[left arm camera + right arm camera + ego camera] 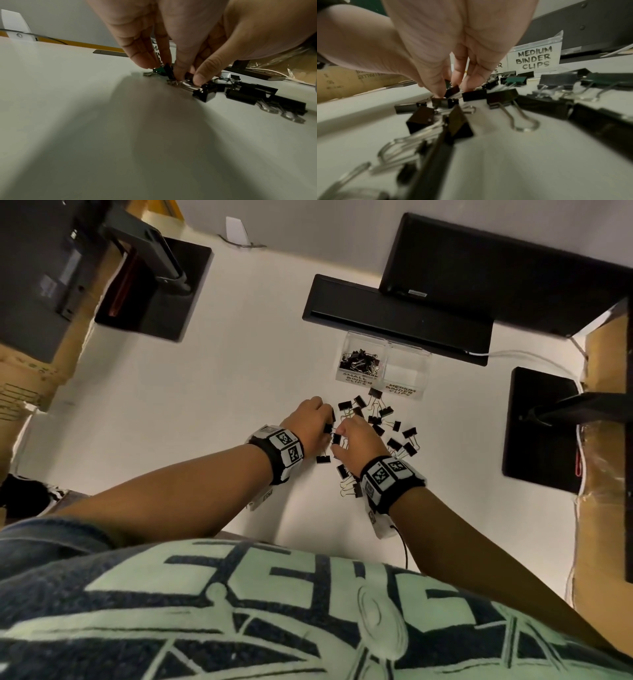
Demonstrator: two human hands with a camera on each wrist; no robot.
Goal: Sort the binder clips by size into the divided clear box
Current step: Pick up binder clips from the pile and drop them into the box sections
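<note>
The divided clear box (383, 342) stands at the back of the white table. Its left cell, labelled SMALL BINDER CLIPS, holds several small black clips (359, 360). The right cell (407, 368), whose label (534, 59) reads MEDIUM BINDER CLIPS, looks empty. Several black binder clips (394, 426) lie loose in front of the box. My left hand (328, 422) is at the pile's left edge, fingers curled down and pinching a black clip (169, 71). My right hand (337, 437) is close beside it, thumb and fingers pinching a small black clip (453, 90).
A long black bar (397, 316) and a monitor (496, 268) lie right behind the box. Black monitor bases stand at the back left (154, 289) and the right (537, 429). Cardboard boxes (603, 474) flank the table. A white cable (520, 356) runs at the right.
</note>
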